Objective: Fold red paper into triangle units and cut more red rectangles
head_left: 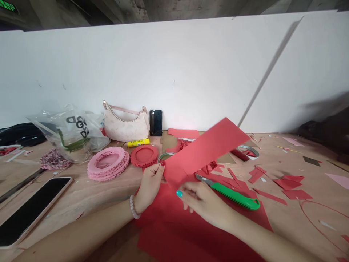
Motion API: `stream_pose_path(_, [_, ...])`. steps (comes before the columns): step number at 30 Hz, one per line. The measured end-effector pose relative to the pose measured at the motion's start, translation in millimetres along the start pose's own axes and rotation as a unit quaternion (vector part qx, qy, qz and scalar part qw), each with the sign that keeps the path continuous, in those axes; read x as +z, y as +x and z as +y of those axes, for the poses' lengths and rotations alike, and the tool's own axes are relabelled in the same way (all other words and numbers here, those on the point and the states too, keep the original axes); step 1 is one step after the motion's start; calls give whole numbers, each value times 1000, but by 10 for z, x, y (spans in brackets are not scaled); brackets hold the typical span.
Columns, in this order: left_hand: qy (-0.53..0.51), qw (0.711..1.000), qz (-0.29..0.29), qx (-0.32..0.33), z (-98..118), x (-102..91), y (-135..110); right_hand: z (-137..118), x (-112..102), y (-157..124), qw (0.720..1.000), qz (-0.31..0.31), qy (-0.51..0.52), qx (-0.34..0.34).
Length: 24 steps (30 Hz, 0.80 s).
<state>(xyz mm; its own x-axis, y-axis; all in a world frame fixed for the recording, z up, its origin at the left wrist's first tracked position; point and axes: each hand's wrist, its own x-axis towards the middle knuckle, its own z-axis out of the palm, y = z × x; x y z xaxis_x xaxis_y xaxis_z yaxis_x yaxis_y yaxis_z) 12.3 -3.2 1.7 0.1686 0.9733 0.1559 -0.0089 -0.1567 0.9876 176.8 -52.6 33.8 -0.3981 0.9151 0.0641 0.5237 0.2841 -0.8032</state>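
Observation:
A long red paper strip (209,145) slants up to the right above the table, its lower end blurred. My left hand (149,183), wearing a bead bracelet, pinches that lower end between thumb and fingers. Just below the strip's lower edge is my right hand (203,202), fingers loosely curled and apart, with nothing visible in them; whether a fingertip touches the paper is unclear. Under both hands lie large red paper sheets (174,225). A green-handled utility knife (236,196) rests on them to the right, its blade pointing left.
Stacked pink scalloped paper rings (108,163) and red scalloped rings (144,155) sit left of centre. Behind are a yellow glue stick (138,142), handbag (127,125) and black phone (156,123). Another phone (32,209) lies left. Red scraps (291,182) and a tape roll (248,152) are right.

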Motion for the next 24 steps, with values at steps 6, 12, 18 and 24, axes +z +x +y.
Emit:
stream_pose_path(6, [-18, 1000, -19, -17, -3, 69, -98, 64, 146, 85, 943, 176, 251, 129])
stream_pose_path(12, [20, 997, -35, -71, 104, 28, -22, 142, 74, 89, 943, 164, 243, 156])
stream_pose_path(18, [68, 994, -83, -8, 153, -37, 54, 163, 81, 92, 963, 119, 205, 128])
stream_pose_path(24, [50, 995, -81, -18, 125, -6, 35, 165, 85, 89, 971, 128, 146, 140])
